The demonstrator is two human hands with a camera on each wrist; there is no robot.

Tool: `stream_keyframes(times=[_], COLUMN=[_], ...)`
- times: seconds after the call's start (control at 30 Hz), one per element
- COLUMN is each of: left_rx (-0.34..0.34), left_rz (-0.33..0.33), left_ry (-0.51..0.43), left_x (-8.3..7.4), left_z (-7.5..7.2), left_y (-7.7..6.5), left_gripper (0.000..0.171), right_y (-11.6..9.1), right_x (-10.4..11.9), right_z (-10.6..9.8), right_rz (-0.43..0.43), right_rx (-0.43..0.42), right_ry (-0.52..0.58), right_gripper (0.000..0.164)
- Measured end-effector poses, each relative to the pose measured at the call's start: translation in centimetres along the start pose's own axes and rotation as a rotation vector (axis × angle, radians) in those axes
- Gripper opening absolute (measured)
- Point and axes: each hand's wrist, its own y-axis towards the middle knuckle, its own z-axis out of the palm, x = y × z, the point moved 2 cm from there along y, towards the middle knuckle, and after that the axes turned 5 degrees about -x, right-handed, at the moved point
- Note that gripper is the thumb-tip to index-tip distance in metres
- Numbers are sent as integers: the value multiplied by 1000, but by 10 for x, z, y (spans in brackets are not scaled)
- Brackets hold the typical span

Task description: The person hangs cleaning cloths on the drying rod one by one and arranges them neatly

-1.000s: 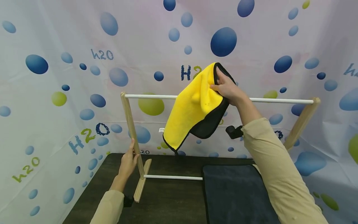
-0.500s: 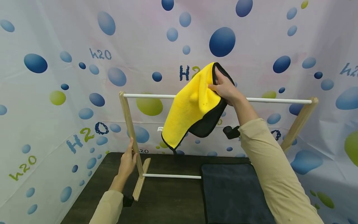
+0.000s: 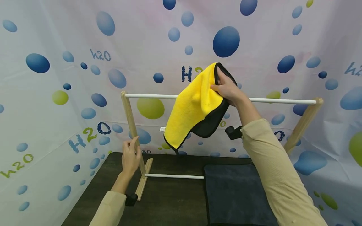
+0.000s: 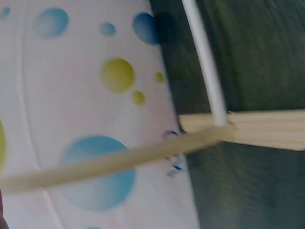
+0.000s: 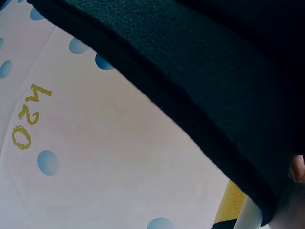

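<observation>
In the head view my right hand (image 3: pixel 227 89) grips the upper edge of a yellow microfibre cloth (image 3: pixel 188 110) with a dark grey back and black border. The cloth hangs at a slant across the white top rail (image 3: pixel 282 100) of a wooden drying rack. Its dark side (image 5: pixel 200 86) fills much of the right wrist view, with the rail's end low in that frame. My left hand (image 3: pixel 131 158) holds the rack's left wooden post (image 3: pixel 129 116), fingers bent at it partway up. The left wrist view shows this post (image 4: pixel 119 160) meeting its foot.
A dark grey cloth (image 3: pixel 237 194) lies flat on the dark wooden table (image 3: pixel 175 204), over part of the lower white rail (image 3: pixel 175 176). The right post (image 3: pixel 304 125) stands behind my right sleeve. A bubble-printed curtain (image 3: pixel 85 31) hangs behind the rack.
My left hand's fingers have gone from stretched up along the post to bent at it. The right hand and yellow cloth have hardly moved.
</observation>
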Motion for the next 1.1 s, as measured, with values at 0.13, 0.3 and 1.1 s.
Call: stream_keyframes(times=[0.13,0.3,1.1], left_rx=[111,245,541], left_rz=[17,-121,-608], left_ry=[-148,-378,-774], left_x=[-20,-44,-67], left_z=[11,23,47], left_y=[12,27,38], left_gripper=[36,30,51], right_y=[0,0,-11], right_x=[1,1,7], right_z=[0,0,7], right_rz=[2,10,33], right_rx=[0,-8,-33], right_ry=[11,16,25], right_gripper=[73,73,74])
